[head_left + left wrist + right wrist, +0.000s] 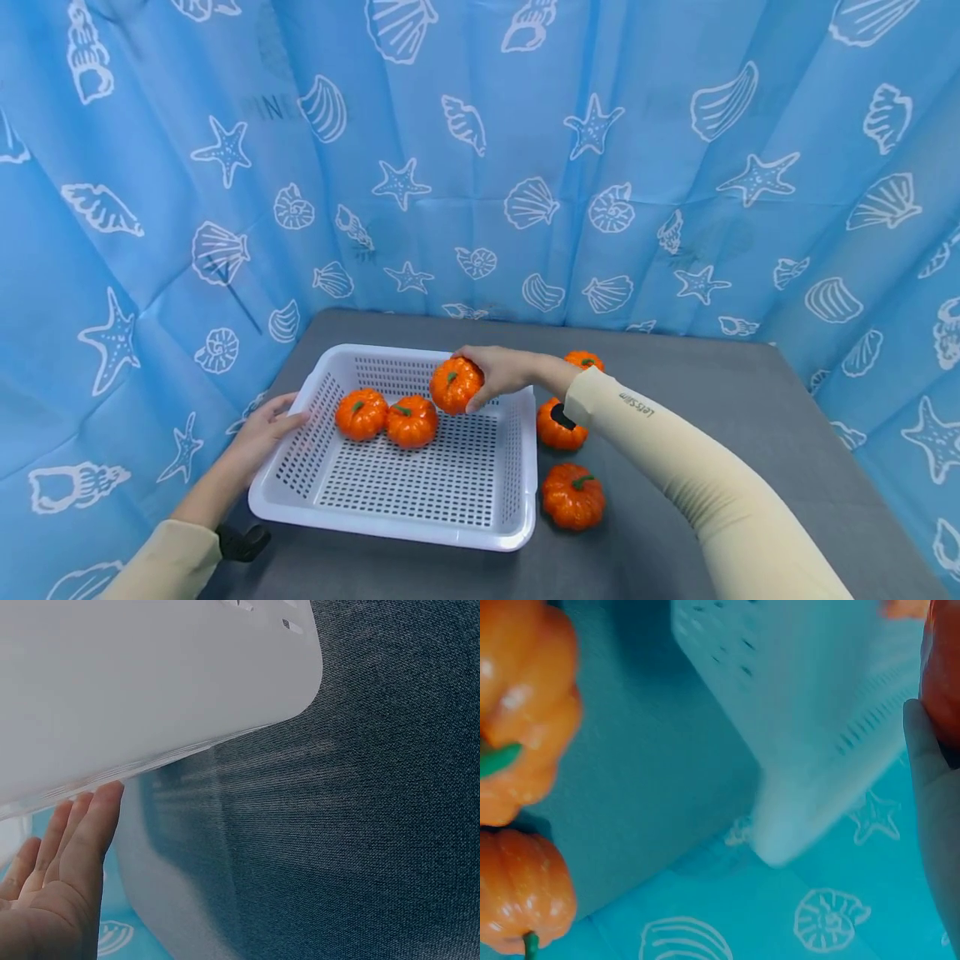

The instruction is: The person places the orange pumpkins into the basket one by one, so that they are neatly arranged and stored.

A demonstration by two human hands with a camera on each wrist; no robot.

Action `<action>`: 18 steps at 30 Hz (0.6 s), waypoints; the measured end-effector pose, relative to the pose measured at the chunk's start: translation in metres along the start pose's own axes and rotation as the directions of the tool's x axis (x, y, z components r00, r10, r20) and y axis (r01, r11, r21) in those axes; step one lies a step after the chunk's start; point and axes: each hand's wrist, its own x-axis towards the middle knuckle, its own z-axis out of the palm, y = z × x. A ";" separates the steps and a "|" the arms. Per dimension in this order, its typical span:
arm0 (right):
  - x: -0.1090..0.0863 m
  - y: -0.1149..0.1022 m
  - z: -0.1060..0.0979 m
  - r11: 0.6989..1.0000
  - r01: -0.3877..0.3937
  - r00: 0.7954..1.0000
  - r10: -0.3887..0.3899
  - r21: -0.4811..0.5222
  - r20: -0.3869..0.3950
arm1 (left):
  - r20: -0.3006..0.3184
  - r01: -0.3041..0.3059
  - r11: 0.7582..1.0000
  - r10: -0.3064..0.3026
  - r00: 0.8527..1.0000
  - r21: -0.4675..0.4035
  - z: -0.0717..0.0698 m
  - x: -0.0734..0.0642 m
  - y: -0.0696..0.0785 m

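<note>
A white perforated plastic basket (390, 537) stands on the grey-covered table. At its left side my left hand (268, 429) holds the rim, thumb over the edge; in the left wrist view the fingers (94, 832) reach up under the rim. Over the basket's far right part, my right hand (497, 372) grips an orange toy pumpkin (454, 387) with a green stem. Two more pumpkins, one left (362, 414) and one beside it (412, 422), sit inside. The right wrist view shows only part of the right hand (934, 802) and its pumpkin (941, 675).
Right of the basket, three pumpkins stand in a row: near (573, 497), middle (555, 429) and far (584, 360). The right forearm passes above this row. A blue curtain (480, 183) with white shells and starfish hangs behind and beside the table (720, 400).
</note>
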 end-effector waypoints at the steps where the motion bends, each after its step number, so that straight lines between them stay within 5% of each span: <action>1: 0.000 0.000 0.003 1.000 -0.008 1.000 0.008 -0.003 0.014 | -0.001 -0.001 1.000 0.001 1.000 0.003 0.000 0.000 0.000; 9: 0.000 0.008 0.023 1.000 -0.025 0.997 0.024 0.012 0.077 | -0.007 0.008 1.000 -0.008 1.000 0.014 0.000 0.001 -0.002; 18: 0.004 0.007 0.037 0.993 -0.052 0.992 0.063 -0.105 0.105 | 0.002 0.011 1.000 -0.011 1.000 0.001 0.000 0.001 -0.003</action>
